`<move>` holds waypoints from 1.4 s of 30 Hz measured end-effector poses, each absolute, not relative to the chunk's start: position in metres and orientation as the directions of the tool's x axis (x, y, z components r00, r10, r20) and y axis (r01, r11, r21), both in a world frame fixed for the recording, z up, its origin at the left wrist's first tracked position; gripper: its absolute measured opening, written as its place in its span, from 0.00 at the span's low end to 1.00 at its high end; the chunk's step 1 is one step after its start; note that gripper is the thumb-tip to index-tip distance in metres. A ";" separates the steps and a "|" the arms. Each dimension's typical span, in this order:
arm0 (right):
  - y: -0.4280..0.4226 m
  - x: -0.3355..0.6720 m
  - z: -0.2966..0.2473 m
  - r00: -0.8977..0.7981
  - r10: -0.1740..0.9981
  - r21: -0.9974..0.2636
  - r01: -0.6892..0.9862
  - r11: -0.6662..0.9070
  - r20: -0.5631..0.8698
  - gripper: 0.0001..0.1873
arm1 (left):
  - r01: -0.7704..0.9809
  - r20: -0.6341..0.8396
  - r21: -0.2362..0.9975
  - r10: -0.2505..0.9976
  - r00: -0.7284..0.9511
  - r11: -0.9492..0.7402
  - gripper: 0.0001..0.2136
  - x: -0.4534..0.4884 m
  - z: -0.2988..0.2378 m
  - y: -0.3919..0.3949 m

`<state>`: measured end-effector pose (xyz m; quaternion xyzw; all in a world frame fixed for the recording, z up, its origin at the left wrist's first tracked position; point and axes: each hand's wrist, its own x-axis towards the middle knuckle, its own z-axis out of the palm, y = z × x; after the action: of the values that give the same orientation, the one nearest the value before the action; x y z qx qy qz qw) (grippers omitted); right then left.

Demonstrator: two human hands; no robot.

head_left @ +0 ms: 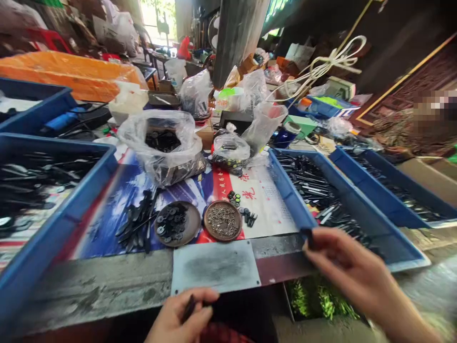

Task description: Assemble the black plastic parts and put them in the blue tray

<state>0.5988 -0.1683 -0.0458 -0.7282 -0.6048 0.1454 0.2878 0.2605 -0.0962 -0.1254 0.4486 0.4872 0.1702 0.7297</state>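
We saw a bench (117,290) overlaid with a printed sheet (103,228), a pale plate (216,267) lying at its front edge. On the sheet stood a dish (193,225) of dark discs (173,221) and, just beside it, a bowl (220,239) of metal bits (224,219). A left tray (76,202) and a right tray (287,190), both blue, flanked them. Beyond, we noted bags (137,136), a grey pillar (240,40) and a bright window (159,16). The left hand (180,318), below the plate, had fingers closed about a dark piece (189,308); the right hand (352,269) pinched a black piece (307,237) near the right tray's rim; whether these touched, we could not tell.
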 end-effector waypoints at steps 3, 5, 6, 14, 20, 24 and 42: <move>-0.172 0.514 -0.074 0.083 0.995 -0.886 0.456 -0.084 -0.052 0.14 | 0.107 -0.479 0.862 0.729 0.488 0.495 0.17 0.274 -0.119 -0.096; -0.163 0.472 -0.094 0.032 0.986 -0.967 0.193 -0.166 -0.163 0.17 | 0.024 -0.411 0.881 0.738 0.534 0.473 0.17 0.277 -0.117 -0.096; -0.157 0.455 -0.103 0.016 0.981 -0.977 0.092 -0.192 -0.192 0.19 | -0.020 -0.385 0.884 0.750 0.538 0.467 0.16 0.276 -0.117 -0.096; -0.141 0.389 -0.128 -0.083 0.955 -0.938 -0.178 -0.297 -0.286 0.20 | -0.142 -0.425 0.849 0.818 0.388 0.508 0.14 0.248 -0.117 -0.099; -0.132 0.411 -0.120 -0.127 0.978 -0.967 0.216 -0.133 -0.163 0.12 | -0.118 -0.455 0.837 0.800 0.392 0.534 0.14 0.235 -0.123 -0.103; -0.102 0.433 -0.109 -0.054 0.997 -0.837 0.543 0.070 0.049 0.10 | -0.104 -0.474 0.822 0.774 0.421 0.560 0.14 0.228 -0.125 -0.105; 0.008 0.415 -0.107 -0.507 0.859 -0.128 0.859 0.496 -0.073 0.09 | -0.082 -0.499 0.814 0.766 0.406 0.575 0.15 0.201 -0.137 -0.119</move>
<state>0.4150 0.0075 -0.1071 -0.4966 -0.8649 0.0739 0.0002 0.2008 -0.1195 -0.1370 0.3658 0.4671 0.2809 0.7544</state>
